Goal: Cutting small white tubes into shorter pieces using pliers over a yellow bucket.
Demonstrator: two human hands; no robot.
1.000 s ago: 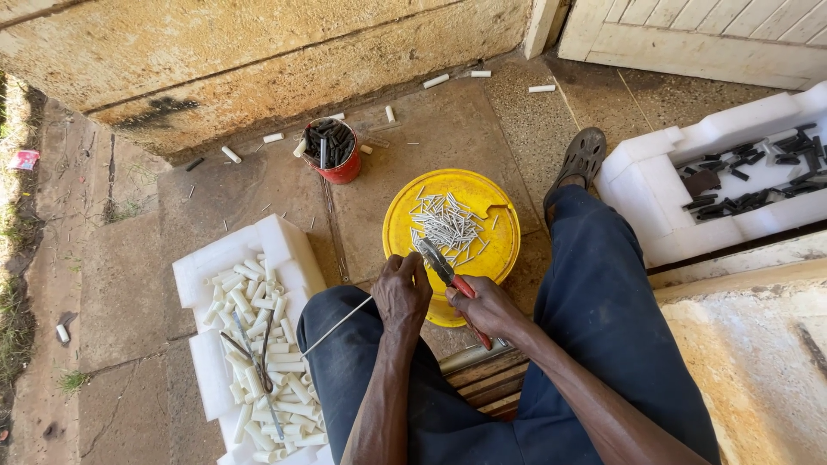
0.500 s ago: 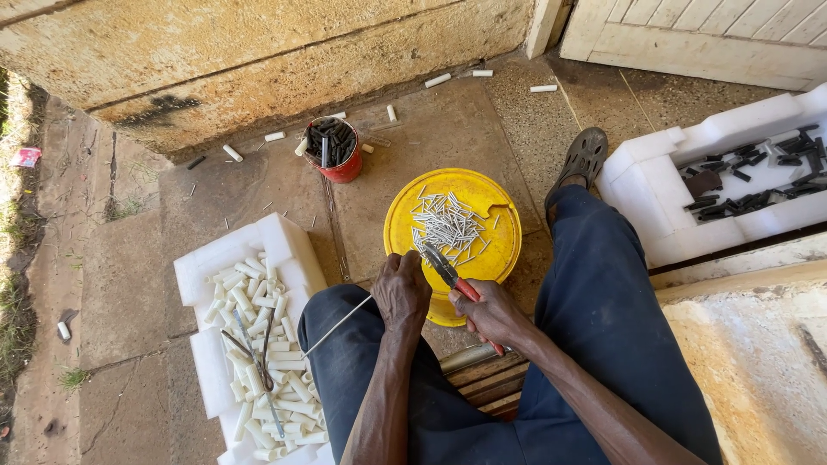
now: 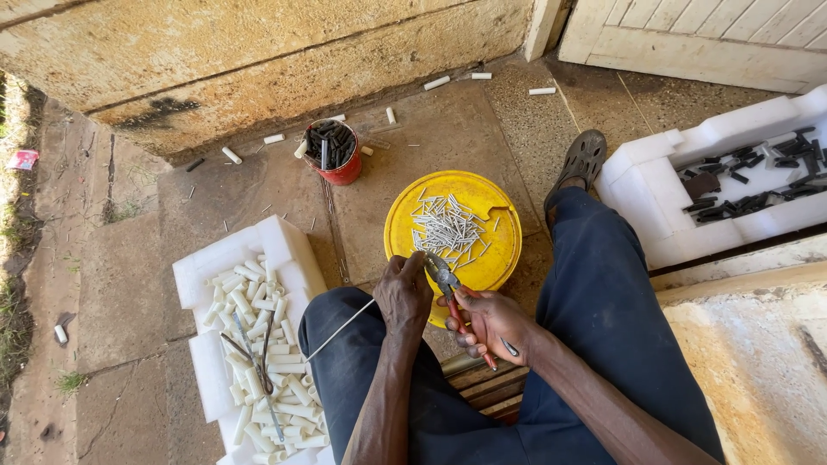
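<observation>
Right hand (image 3: 493,323) grips red-handled pliers (image 3: 455,301) — left hand (image 3: 403,291) pinches a thin wire (image 3: 340,331) over the yellow lid (image 3: 454,231).

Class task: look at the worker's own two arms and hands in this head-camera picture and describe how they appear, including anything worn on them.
Both forearms are bare, with no sleeve showing in the picture. The left hand and the right hand wear no gloves. No watch, bracelet or ring is visible on either. Only dark blue trousers and a grey clog shoe are seen worn.
</observation>
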